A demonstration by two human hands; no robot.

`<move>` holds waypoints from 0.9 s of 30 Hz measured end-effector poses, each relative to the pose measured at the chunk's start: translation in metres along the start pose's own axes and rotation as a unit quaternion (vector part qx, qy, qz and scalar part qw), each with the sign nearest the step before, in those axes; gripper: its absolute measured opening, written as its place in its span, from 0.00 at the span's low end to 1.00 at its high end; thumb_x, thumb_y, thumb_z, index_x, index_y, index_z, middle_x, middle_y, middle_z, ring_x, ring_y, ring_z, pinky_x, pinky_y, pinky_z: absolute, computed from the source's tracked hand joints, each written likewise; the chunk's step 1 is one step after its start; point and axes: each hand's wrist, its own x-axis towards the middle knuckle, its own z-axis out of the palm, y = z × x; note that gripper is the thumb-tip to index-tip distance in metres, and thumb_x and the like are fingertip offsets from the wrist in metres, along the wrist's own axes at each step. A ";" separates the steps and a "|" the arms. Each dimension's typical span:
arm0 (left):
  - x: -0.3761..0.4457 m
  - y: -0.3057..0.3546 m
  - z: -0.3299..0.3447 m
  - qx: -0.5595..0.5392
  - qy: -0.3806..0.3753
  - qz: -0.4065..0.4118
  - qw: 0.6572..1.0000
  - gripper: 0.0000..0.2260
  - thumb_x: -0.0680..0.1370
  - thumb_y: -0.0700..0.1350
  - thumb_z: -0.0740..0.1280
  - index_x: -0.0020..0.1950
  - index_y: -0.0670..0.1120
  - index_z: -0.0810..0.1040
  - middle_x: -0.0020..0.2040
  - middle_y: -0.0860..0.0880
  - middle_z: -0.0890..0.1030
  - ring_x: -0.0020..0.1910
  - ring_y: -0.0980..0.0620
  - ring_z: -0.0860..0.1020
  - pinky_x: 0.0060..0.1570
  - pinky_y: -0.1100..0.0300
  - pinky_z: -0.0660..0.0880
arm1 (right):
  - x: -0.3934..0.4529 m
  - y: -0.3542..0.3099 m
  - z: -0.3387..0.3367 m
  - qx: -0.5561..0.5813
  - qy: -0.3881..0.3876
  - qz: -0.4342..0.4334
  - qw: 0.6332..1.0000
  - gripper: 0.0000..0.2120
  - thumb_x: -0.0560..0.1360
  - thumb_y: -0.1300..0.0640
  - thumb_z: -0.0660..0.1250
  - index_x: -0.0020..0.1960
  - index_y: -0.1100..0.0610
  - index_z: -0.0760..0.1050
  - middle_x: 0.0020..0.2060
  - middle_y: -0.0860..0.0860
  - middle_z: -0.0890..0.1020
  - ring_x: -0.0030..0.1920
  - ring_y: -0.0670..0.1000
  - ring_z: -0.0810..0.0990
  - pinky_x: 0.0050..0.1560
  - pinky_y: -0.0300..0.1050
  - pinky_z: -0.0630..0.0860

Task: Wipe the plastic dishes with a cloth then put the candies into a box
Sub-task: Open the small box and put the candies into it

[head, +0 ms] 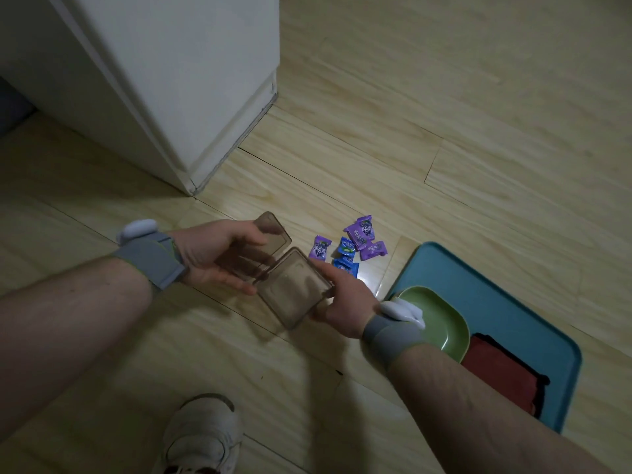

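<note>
I hold a small smoky see-through box above the wooden floor. My left hand (219, 254) grips its opened lid (270, 234), thumb on top and fingers beneath. The box base (294, 292) is gripped by my right hand (345, 302) at its right edge. Several wrapped candies (352, 246), purple and blue, lie on the floor just beyond the box. A green plastic dish (441, 323) sits on a blue tray (513, 302) to the right, with a dark red cloth (502, 378) next to it on the tray.
A white cabinet corner (191, 131) stands at the upper left, close behind the box. My white shoe (201, 436) is on the floor at the bottom. Both wrists carry grey straps with white devices.
</note>
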 end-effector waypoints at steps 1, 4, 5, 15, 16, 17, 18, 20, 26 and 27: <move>0.000 0.002 0.000 -0.009 0.021 -0.007 1.000 0.27 0.59 0.47 0.74 0.59 0.52 0.81 0.54 0.38 0.80 0.52 0.38 0.79 0.52 0.41 0.78 | 0.003 0.003 0.001 -0.015 0.012 0.008 1.000 0.37 0.68 0.55 0.76 0.72 0.41 0.64 0.65 0.47 0.76 0.61 0.51 0.76 0.59 0.42 0.72; 0.004 0.002 0.003 -0.021 0.069 -0.025 0.997 0.16 0.69 0.48 0.69 0.57 0.51 0.81 0.52 0.39 0.79 0.50 0.38 0.78 0.54 0.42 0.76 | 0.017 0.014 -0.004 -0.070 0.046 0.045 0.995 0.29 0.72 0.58 0.69 0.70 0.43 0.68 0.62 0.50 0.77 0.59 0.52 0.78 0.55 0.44 0.73; 0.006 0.001 0.005 -0.026 0.083 -0.031 0.996 0.14 0.71 0.49 0.69 0.57 0.50 0.80 0.52 0.39 0.79 0.50 0.39 0.77 0.55 0.42 0.75 | 0.025 0.018 -0.010 -0.088 0.069 0.058 0.992 0.27 0.72 0.59 0.67 0.69 0.45 0.69 0.62 0.51 0.77 0.59 0.54 0.77 0.55 0.43 0.72; 0.021 -0.002 0.008 -0.030 0.146 -0.030 0.988 0.28 0.63 0.57 0.70 0.63 0.54 0.76 0.46 0.47 0.78 0.45 0.47 0.76 0.41 0.51 0.77 | 0.107 0.069 -0.060 -0.335 -0.018 0.125 0.934 0.37 0.72 0.50 0.68 0.73 0.33 0.51 0.77 0.50 0.42 0.69 0.63 0.60 0.66 0.58 0.67; 0.021 -0.002 0.009 -0.027 0.139 -0.030 0.989 0.26 0.63 0.58 0.70 0.60 0.54 0.77 0.47 0.47 0.78 0.45 0.47 0.76 0.41 0.52 0.76 | 0.109 0.072 -0.059 -0.334 -0.022 0.100 0.937 0.33 0.72 0.50 0.69 0.71 0.34 0.56 0.76 0.51 0.49 0.65 0.63 0.63 0.64 0.56 0.69; 0.022 -0.004 0.009 -0.025 0.135 -0.030 0.990 0.22 0.65 0.57 0.70 0.57 0.54 0.77 0.47 0.47 0.78 0.45 0.47 0.76 0.42 0.53 0.76 | 0.109 0.074 -0.057 -0.331 -0.016 0.073 0.941 0.29 0.72 0.50 0.69 0.69 0.36 0.62 0.73 0.50 0.57 0.61 0.61 0.66 0.61 0.53 0.70; 0.022 -0.006 0.009 -0.023 0.133 -0.031 0.990 0.19 0.66 0.57 0.69 0.54 0.53 0.76 0.47 0.47 0.78 0.45 0.47 0.76 0.43 0.53 0.76 | 0.108 0.075 -0.056 -0.322 -0.010 0.059 0.945 0.26 0.72 0.51 0.68 0.67 0.39 0.66 0.69 0.49 0.64 0.59 0.60 0.67 0.59 0.52 0.70; 0.024 -0.010 0.009 -0.023 0.135 -0.034 0.990 0.17 0.66 0.57 0.70 0.50 0.52 0.76 0.46 0.46 0.77 0.44 0.47 0.76 0.45 0.52 0.76 | 0.104 0.077 -0.052 -0.301 0.009 0.061 0.951 0.22 0.72 0.53 0.67 0.66 0.44 0.71 0.66 0.50 0.70 0.60 0.60 0.71 0.59 0.50 0.72; 0.025 -0.025 0.014 -0.028 0.160 -0.036 0.986 0.06 0.72 0.54 0.68 0.44 0.54 0.74 0.38 0.49 0.76 0.35 0.49 0.75 0.49 0.50 0.73 | 0.092 0.074 -0.035 -0.211 0.060 0.123 0.968 0.16 0.72 0.56 0.66 0.59 0.48 0.79 0.60 0.53 0.74 0.55 0.60 0.78 0.55 0.45 0.73; 0.025 -0.027 0.015 -0.032 0.163 -0.033 0.985 0.06 0.71 0.54 0.68 0.43 0.54 0.75 0.39 0.49 0.76 0.36 0.48 0.75 0.50 0.49 0.74 | 0.091 0.073 -0.035 -0.196 0.071 0.134 0.969 0.15 0.73 0.56 0.65 0.57 0.48 0.81 0.58 0.53 0.76 0.52 0.58 0.78 0.51 0.43 0.73</move>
